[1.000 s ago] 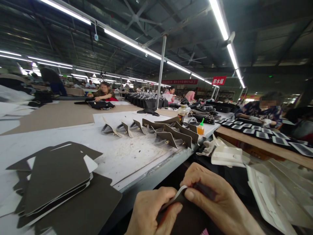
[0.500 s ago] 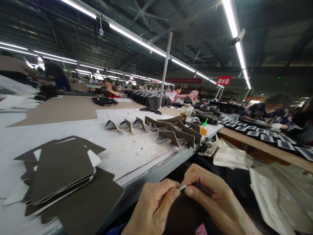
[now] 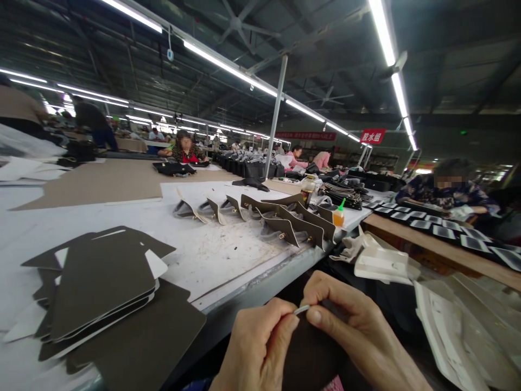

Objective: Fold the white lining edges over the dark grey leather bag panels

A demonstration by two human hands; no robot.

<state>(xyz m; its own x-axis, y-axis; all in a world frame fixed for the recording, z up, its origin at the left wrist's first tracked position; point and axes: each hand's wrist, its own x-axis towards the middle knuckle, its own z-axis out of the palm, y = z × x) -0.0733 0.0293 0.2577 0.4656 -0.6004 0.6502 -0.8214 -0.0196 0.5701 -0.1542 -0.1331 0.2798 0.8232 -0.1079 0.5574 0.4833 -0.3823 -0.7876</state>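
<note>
Left hand (image 3: pixel 260 336): thumb and forefinger pinched on the pale-edged piece (image 3: pixel 302 310).
Right hand (image 3: pixel 345 315): pinching the same edge, just beside the other's fingertips.
Pale-edged piece: between both hands, off the tabletop (image 3: pixel 207 244) (its lower part is too dark for me to trace).
Brown panels (image 3: pixel 106 288): stacked at left.
Clasped flaps (image 3: pixel 288 224): farther back, near a green-tipped bottle (image 3: pixel 338 216).

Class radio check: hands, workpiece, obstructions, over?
Left hand, right hand: fingers pinched. Held between them: thin, pale, narrow edge, material unclear. Nothing visibly blocking the fingers.
</note>
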